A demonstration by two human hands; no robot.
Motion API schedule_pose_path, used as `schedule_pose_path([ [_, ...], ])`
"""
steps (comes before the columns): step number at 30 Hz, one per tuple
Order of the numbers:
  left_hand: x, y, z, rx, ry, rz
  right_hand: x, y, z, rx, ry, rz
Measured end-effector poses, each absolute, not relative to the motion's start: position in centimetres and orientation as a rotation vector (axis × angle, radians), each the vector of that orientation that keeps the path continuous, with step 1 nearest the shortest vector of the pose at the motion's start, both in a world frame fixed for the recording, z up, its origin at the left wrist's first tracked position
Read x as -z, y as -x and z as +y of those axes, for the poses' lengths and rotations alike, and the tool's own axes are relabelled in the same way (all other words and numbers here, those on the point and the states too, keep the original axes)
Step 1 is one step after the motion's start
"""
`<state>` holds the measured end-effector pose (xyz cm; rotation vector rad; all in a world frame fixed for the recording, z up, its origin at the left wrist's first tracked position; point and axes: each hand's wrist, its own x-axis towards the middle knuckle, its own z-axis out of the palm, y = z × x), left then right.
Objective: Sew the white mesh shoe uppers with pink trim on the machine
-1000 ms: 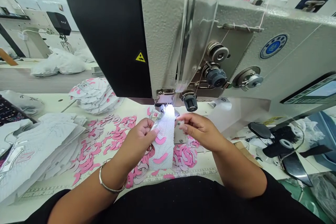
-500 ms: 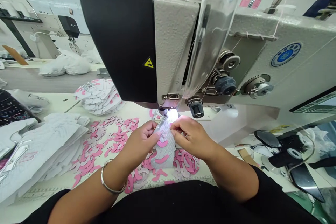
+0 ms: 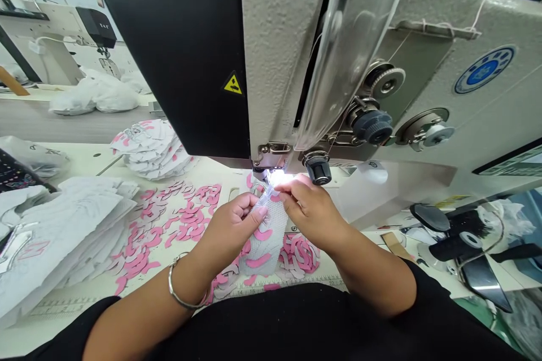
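A white mesh fabric piece (image 3: 271,228) with pink curved patches lies under the lit needle area of the sewing machine (image 3: 271,67). My left hand (image 3: 239,223) pinches its left edge between thumb and fingers, close to the presser foot (image 3: 261,175). On the other side, my right hand (image 3: 311,206) has its fingertips pinched on the fabric's upper right, just beside the needle area. The needle tip is lost in the bright lamp glare. Loose pink curved pieces (image 3: 190,220) are scattered left of my left hand, and more pink pieces (image 3: 300,254) lie below my right hand.
Stacked white fabric panels (image 3: 84,225) cover the table's left side. Behind them sits a round pile of white pieces with pink patches (image 3: 152,146). A black thread cone (image 3: 457,247) lies at right. Another sewing machine (image 3: 63,39) stands at the far left.
My view has come closer to the machine head. The fabric's upper part is now folded into a narrow strip between my hands, which stay near the needle.
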<state>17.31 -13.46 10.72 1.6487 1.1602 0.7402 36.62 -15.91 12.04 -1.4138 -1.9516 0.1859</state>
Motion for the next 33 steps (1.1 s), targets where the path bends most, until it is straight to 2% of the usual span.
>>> schedule_pose_path([
  [11,-9.6,-17.6,-13.3,-0.793,-1.429,0.966,-11.9,-35.9,-15.6,-0.247,1.480,-1.817],
  [28,-10.4,-19.3,-12.7,-0.916,-1.294,1.051,-11.5,-36.1,-15.5,-0.222,1.471,-1.858],
  [30,-10.2,-19.3,-12.7,-0.923,-1.307,1.047,-11.4,-36.5,-15.5,-0.174,1.476,-1.894],
  [33,-10.0,-19.3,-12.4,-0.930,-1.343,1.043,-11.1,-37.5,-15.4,0.074,1.368,-1.917],
])
